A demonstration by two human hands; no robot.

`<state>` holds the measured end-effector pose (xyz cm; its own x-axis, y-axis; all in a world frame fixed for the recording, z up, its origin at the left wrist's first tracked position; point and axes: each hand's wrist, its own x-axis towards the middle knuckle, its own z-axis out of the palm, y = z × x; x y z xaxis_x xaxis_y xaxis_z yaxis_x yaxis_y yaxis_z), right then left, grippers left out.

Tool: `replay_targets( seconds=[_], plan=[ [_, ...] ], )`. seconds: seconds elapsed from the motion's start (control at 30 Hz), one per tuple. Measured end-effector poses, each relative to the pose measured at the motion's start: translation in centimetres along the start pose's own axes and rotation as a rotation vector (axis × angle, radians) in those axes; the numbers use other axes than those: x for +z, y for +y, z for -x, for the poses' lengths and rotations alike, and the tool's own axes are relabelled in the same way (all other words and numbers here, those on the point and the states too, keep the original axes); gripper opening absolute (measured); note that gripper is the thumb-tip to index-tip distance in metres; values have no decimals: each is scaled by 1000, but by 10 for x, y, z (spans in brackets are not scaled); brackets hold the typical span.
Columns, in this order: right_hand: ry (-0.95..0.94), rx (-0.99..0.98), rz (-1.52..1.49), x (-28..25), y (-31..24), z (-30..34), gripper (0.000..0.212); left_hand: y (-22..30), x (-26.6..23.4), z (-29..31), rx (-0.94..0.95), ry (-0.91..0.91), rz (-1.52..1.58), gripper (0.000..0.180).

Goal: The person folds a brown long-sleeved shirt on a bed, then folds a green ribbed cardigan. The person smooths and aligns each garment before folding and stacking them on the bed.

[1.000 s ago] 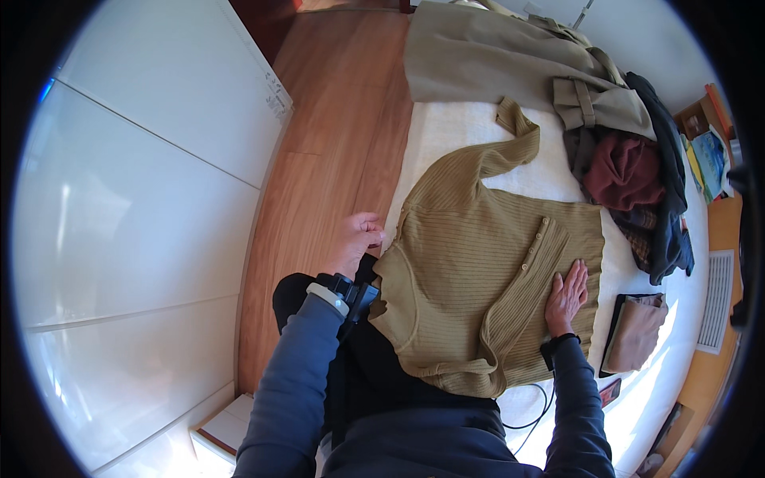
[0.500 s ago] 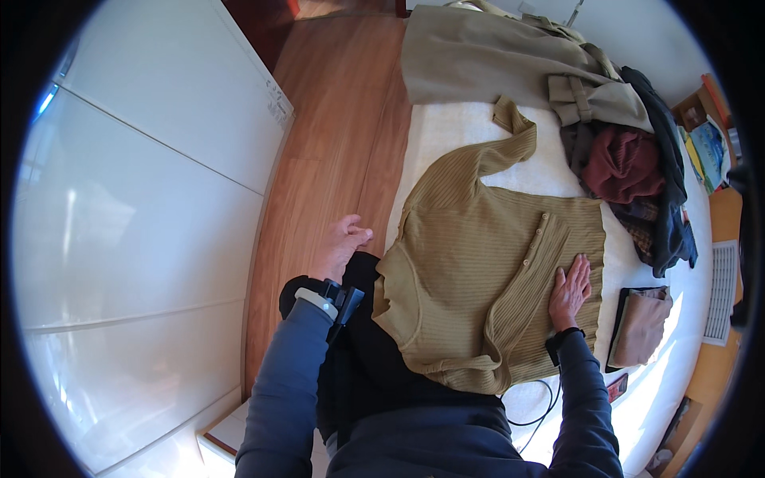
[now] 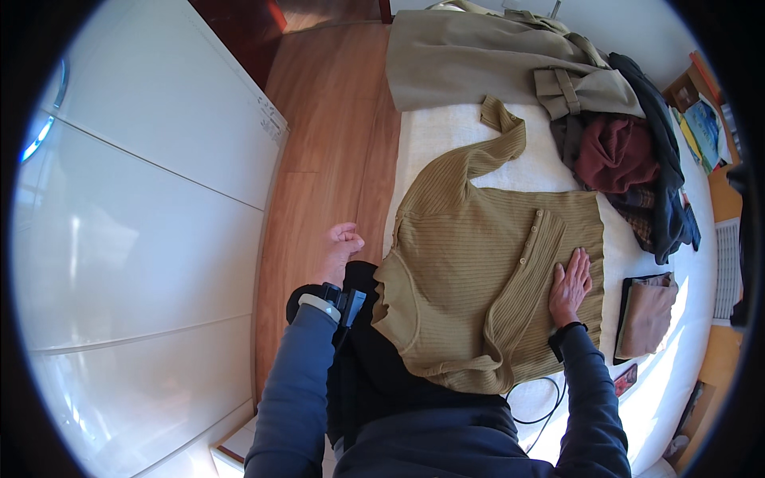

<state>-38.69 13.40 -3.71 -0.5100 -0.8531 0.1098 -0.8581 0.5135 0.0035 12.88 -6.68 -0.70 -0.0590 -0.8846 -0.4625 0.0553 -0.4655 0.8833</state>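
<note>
An olive-green ribbed knit sweater (image 3: 458, 255) lies spread over the white bed cover, its neck opening toward my lap. One sleeve (image 3: 466, 155) stretches away toward the far side and bends near its cuff. The other sleeve (image 3: 522, 287) is folded across the body of the sweater, with small buttons along its cuff. My right hand (image 3: 569, 288) rests flat on the knit near the hem, fingers stretched out. Off the bed's left edge, my left hand (image 3: 341, 248) hovers empty above my knee and the wooden floor, fingers loosely bent and a little apart.
A khaki coat (image 3: 462, 60) covers the bed's far end. Beside it lie a maroon knit garment (image 3: 617, 155) and dark clothes. Folded brown and black garments (image 3: 647, 315), a phone-like item (image 3: 625, 380) and a black cable (image 3: 550, 410) are at right. A white cabinet (image 3: 159, 231) stands left.
My left hand has sunk slightly and its fingers have curled in a bit. My right hand stays flat on the sweater. The view has shifted slightly.
</note>
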Motion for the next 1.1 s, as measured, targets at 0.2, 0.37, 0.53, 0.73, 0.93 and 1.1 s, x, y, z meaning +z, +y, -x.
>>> replay_targets(
  seconds=[0.2, 0.37, 0.53, 0.73, 0.93, 1.1],
  plan=[
    [11, 0, -36, -1, -3, 0, 69, -1, -83, 24, 102, 377, -52, 45],
    [11, 15, -18, -2, -4, -3, 69, -10, -133, 49, 125, 512, -181, 48],
    [28, -13, -36, 4, -3, -3, 71, 10, -87, 90, 112, 533, -404, 60],
    [-172, 33, -158, -15, 1, -14, 73, 60, 19, 161, 554, -375, -472, 42],
    [-131, 110, -444, -66, -32, -2, 57, 51, 57, 200, 585, -803, -717, 59],
    [-588, 141, -740, -110, -74, -18, 41, 43, 66, 216, 587, -797, -713, 63]
  ],
)
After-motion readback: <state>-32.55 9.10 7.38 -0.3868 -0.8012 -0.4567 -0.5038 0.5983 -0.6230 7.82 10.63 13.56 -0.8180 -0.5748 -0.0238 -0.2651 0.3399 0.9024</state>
